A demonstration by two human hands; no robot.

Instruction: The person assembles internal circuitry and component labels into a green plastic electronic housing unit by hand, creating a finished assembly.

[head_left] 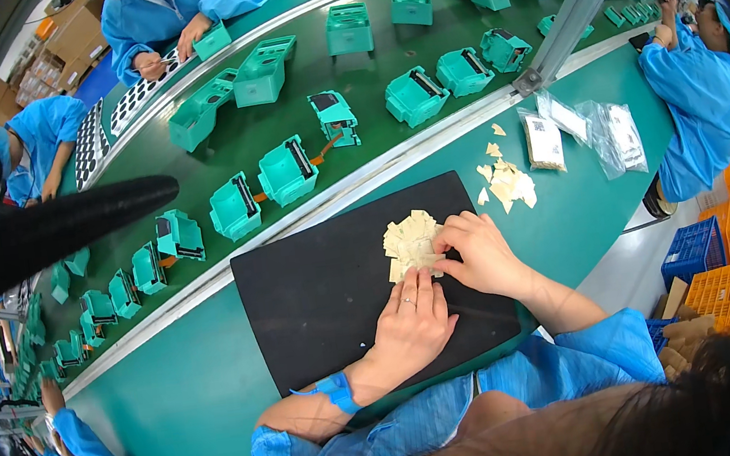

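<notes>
A pile of small cream-coloured paper pieces [409, 239] lies on a black mat [310, 298] in front of me. My left hand [413, 320] reaches in from below, its fingers stretched out and their tips touching the pile's near edge. It wears a ring, with a blue strap on the wrist. At the pile's right side, the thumb and forefinger of my right hand [482, 255] are pinched on a cream piece, which they partly cover. More cream scraps [510, 185] lie loose on the green table beyond the mat's right side.
Clear bags with pale contents [544, 144] lie at the right. Beyond a metal rail, a green conveyor belt [292, 228] carries several teal plastic housings [288, 172]. A metal post [579, 6] rises at the belt's edge. People in blue work around it; orange crates [718, 294] stand lower right.
</notes>
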